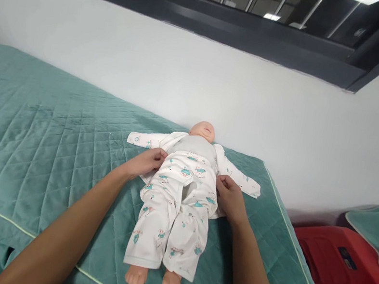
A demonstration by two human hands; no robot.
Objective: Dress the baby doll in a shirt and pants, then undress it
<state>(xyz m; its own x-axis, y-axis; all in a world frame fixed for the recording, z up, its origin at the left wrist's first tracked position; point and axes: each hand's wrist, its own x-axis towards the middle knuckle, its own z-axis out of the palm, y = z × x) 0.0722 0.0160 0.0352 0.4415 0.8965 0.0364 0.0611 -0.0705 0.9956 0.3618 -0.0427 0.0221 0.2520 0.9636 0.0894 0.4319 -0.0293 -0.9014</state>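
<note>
The trousers (165, 206) lie over the legs of the doll (195, 146); they look soft and light, best held by the waistband. Beside its hips, your left hand (148, 161) and right hand (232, 200) have nearly closed fingers; I cannot tell if they pinch cloth.

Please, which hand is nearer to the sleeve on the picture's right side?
Right. The right hand is beside the doll's trousers, just below this sleeve; the left hand is on the trousers' other side, farther away.

Bedroom-like room with quilted bed (54, 137)
</note>
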